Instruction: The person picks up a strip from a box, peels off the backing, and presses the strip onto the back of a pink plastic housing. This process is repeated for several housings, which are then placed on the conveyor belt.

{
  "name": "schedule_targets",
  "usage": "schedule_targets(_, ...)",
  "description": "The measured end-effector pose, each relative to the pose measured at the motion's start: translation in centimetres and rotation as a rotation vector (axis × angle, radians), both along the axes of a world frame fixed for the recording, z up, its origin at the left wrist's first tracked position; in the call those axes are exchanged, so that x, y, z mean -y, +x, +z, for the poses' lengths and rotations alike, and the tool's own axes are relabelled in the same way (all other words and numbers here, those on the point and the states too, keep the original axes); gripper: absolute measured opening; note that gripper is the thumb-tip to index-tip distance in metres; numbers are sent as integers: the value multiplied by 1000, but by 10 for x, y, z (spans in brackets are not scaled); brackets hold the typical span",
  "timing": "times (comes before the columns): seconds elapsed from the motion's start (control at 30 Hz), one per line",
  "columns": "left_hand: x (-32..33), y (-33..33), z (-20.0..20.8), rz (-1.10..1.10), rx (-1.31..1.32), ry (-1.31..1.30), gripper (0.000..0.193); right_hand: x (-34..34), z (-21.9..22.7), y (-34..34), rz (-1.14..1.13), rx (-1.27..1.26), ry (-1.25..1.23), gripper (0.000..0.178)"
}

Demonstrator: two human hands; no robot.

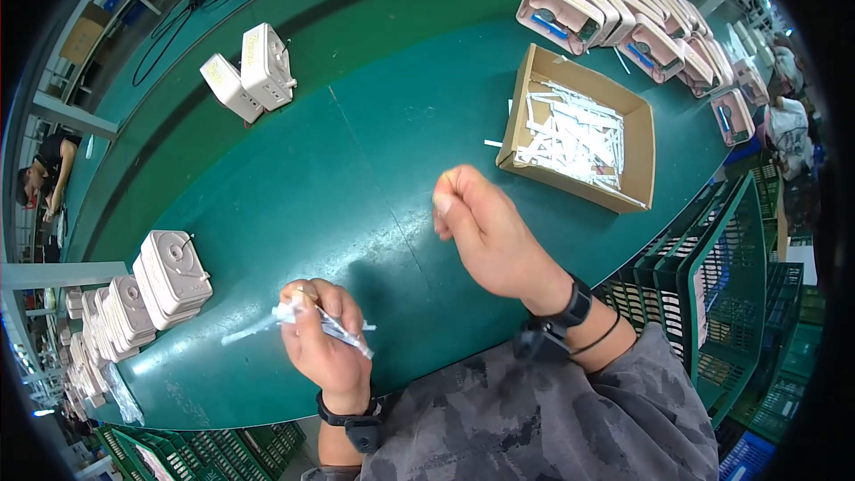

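Observation:
My left hand (325, 352), low and left of centre above the green table (294, 187), is closed on a small bunch of thin white strips (254, 331). The strips stick out on both sides of its fingers and look slightly blurred. Higher up and to the right, my right hand (488, 236) is pinched, thumb against fingertips; whatever it may hold is too small to make out. Beyond that hand stands an open cardboard box (514, 116) with many loose white strips (574, 134) inside. One strip lies on the table beside the box's left wall.
Rows of pale pink plastic housings (561, 13) stand at the back right. Two more housings (267, 67) sit at the back left, with stacked ones (169, 281) at the left edge. Green crates (726, 276) stand right of the table. A person (62, 165) is at far left.

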State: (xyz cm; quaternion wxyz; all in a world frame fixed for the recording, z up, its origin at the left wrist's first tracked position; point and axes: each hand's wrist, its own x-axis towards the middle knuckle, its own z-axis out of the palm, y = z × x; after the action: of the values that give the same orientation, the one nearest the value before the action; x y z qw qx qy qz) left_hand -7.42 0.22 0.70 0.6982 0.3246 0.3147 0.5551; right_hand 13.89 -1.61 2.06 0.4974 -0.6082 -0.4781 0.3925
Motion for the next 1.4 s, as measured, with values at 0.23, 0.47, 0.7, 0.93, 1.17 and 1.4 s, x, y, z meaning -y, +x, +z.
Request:
schedule_targets(0.23, 2, 16, -21, 97, -315, 221, 14, 8, -10, -19, 146, -322, -190, 13)
schedule_targets(0.47, 9, 34, -19, -85, -230, -181, 16, 3, -21, -25, 69, -542, -110, 17)
schedule_targets(0.7, -11, -5, -22, -177, 232, -440, 15, -48, -3, -44, 334, 81, 83, 35)
schedule_targets(0.93, -40, -132, -42, 620, -1210, 186, 27, -238, 31, -57, -143, 868, 295, 65)
schedule_targets(1.17, -74, -149, -39, 414, -1809, -21, 31, -296, -17, -64, -294, 981, 21, 70)
schedule_targets(1.4, -79, -161, -34, 237, -1805, 77, 25, -248, 19, -40, -164, 876, 149, 53)
